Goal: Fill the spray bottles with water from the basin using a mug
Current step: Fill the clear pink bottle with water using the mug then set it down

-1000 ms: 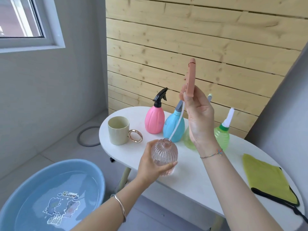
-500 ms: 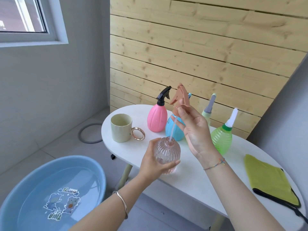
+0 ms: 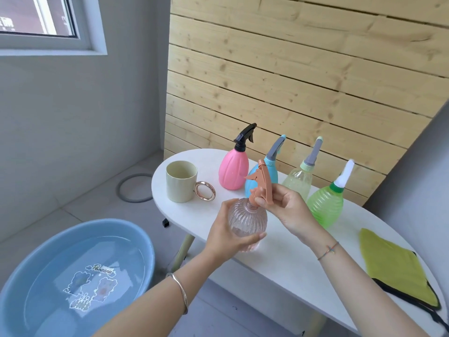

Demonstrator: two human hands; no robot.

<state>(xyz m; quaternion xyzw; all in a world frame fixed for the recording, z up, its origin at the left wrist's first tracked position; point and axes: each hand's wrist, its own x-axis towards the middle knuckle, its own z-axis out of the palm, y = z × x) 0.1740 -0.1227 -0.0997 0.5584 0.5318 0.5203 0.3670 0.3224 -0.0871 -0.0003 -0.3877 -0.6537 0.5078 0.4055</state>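
Fingers (image 3: 250, 238) clasp bottle (image 3: 245, 220) at table (image 3: 279, 263) by plank wall (image 3: 291, 81)

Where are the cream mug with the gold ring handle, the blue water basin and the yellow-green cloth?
cream mug with gold ring handle (image 3: 181, 188): head view, outer wall.
blue water basin (image 3: 145, 249): head view, inner wall near rim.
yellow-green cloth (image 3: 393, 268): head view, its middle.
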